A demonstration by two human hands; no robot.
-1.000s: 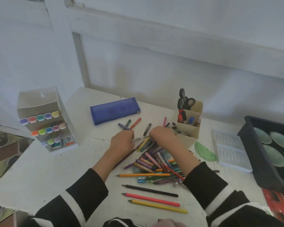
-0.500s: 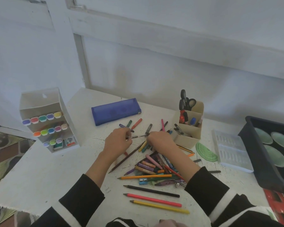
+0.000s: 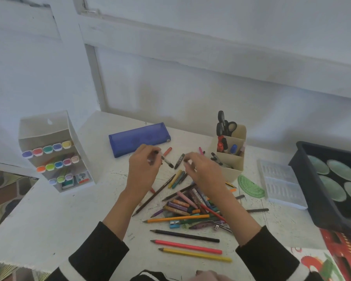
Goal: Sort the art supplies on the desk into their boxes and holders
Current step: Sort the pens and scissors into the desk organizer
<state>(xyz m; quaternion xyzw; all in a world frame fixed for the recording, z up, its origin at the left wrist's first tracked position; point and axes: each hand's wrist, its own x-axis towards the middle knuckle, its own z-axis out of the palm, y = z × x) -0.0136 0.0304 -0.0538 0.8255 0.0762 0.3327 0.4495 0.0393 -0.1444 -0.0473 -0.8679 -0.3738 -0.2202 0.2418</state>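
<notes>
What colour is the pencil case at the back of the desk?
The pencil case is blue, clearest in the head view.

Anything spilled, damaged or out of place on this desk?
Yes: a loose pile of pencils and crayons sprawls across the desk beside the beige holder, unsorted. A green protractor lies loose too. The left hand pinches a pen. Nothing looks broken.

Black tray (image 3: pixel 309 186) of pale green dishes (image 3: pixel 341 170) at right, beside red printed paper (image 3: pixel 341 247)

Left hand (image 3: pixel 144 169) pinches a pen (image 3: pixel 167 162) beside scattered coloured pencils (image 3: pixel 178 218).
</notes>
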